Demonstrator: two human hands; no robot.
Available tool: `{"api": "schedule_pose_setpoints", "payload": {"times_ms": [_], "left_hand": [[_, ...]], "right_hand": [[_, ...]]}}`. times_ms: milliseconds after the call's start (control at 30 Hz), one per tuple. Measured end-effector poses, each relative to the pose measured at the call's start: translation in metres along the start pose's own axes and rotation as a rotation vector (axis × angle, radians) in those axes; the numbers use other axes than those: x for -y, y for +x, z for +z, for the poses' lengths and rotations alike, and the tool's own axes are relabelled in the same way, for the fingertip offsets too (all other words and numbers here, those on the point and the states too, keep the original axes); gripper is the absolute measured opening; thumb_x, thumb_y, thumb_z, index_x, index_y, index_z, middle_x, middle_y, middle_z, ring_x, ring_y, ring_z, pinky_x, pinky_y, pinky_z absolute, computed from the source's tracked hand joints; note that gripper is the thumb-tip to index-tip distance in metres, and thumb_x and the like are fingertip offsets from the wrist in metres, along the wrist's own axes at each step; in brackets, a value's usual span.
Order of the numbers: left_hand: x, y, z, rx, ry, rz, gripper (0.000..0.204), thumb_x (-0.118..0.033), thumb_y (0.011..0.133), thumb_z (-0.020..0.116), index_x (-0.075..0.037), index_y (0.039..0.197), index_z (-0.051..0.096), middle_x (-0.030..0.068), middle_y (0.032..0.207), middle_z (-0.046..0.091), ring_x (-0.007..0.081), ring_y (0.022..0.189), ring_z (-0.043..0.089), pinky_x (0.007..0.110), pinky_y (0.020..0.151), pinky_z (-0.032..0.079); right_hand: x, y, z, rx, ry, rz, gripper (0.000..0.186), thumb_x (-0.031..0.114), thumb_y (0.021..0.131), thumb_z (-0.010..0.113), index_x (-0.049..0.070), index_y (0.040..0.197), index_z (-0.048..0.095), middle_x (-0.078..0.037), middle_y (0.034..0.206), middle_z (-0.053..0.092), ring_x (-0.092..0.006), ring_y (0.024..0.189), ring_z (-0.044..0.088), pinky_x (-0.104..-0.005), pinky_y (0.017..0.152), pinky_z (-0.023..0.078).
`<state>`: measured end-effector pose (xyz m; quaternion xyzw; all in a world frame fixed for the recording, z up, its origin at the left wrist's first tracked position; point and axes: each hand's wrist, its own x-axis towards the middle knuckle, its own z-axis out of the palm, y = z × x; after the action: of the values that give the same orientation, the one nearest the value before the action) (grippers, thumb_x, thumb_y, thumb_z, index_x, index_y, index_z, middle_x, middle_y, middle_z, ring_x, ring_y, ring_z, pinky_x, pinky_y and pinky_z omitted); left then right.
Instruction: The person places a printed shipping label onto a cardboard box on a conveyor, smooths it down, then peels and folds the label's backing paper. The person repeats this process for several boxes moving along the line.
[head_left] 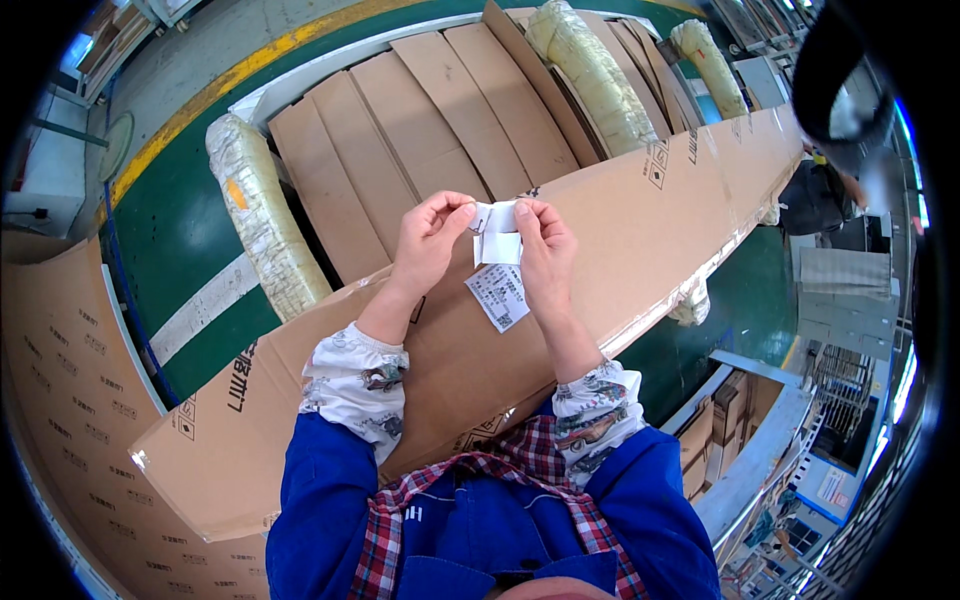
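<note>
Between my two hands is a small white label (497, 247), creased across its middle and held above a long brown carton. My left hand (432, 235) pinches its upper left corner between thumb and fingers. At its upper right corner, my right hand (545, 250) grips the same label. Just below, a printed white label (498, 297) with a square code lies on the carton (620, 240). The carton stretches slantwise in front of me, from lower left to upper right, with clear tape along its edges.
Beyond the carton, flat cardboard sheets (400, 120) lie stacked between plastic-wrapped padded posts (265, 215). Printed cardboard (80, 400) stands at the left. A metal-framed cart (760, 420) with folded cardboard is at the lower right. Another person (815, 195) is at the far right.
</note>
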<state>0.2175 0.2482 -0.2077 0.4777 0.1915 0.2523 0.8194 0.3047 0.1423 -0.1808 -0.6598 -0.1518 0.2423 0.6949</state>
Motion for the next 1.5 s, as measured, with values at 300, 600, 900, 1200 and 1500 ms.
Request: {"api": "schedule_pose_setpoints", "payload": {"times_ms": [300,600,900,1200,1500], "left_hand": [[-0.002,0.005,-0.005,0.166,-0.251,0.088,0.030,-0.010,0.088,0.044,0.002,0.115,0.051,0.0177,0.100,0.060,0.0188,0.083,0.058,0.032,0.080,0.045],[-0.003,-0.015,0.032,0.293,1.085,0.359,0.060,-0.031,0.060,0.076,-0.006,0.109,0.052,0.0062,0.101,0.052,0.0195,0.090,0.050,0.035,0.084,0.035],[0.018,-0.040,0.050,0.208,1.532,0.440,0.079,-0.037,0.055,0.078,-0.007,0.120,0.045,0.0096,0.117,0.043,0.0283,0.110,0.039,0.042,0.093,0.027],[0.031,-0.014,-0.003,-0.019,0.868,0.409,0.042,-0.008,0.078,0.062,0.001,0.116,0.048,0.0139,0.112,0.053,0.0234,0.100,0.052,0.030,0.086,0.041],[0.130,-0.183,0.101,0.457,0.785,0.225,0.032,-0.003,0.086,0.052,0.008,0.115,0.044,0.0218,0.118,0.047,0.0274,0.106,0.050,0.034,0.092,0.041]], "right_hand": [[0.002,-0.005,0.012,0.142,-0.080,0.027,0.015,0.013,0.088,0.051,0.001,0.097,0.051,-0.004,0.084,0.058,-0.0069,0.067,0.055,-0.0215,0.055,0.047],[0.058,-0.010,-0.054,-0.155,0.138,-0.017,0.014,0.008,0.088,0.049,-0.001,0.099,0.050,-0.008,0.086,0.061,-0.0117,0.069,0.061,-0.0230,0.058,0.049],[0.070,-0.136,-0.110,0.209,-0.455,-0.088,0.017,0.004,0.085,0.050,0.003,0.102,0.052,-0.007,0.077,0.061,-0.0143,0.071,0.061,-0.0266,0.063,0.048],[0.076,-0.213,-0.167,0.147,-0.555,-0.382,0.020,0.003,0.080,0.052,0.005,0.101,0.053,-0.014,0.079,0.061,-0.0276,0.070,0.062,-0.0332,0.062,0.050],[0.012,-0.380,-0.233,-0.612,0.325,0.045,0.044,0.003,0.086,0.044,0.014,0.129,0.040,-0.004,0.090,0.055,-0.0082,0.059,0.057,-0.0205,0.050,0.047]]}}
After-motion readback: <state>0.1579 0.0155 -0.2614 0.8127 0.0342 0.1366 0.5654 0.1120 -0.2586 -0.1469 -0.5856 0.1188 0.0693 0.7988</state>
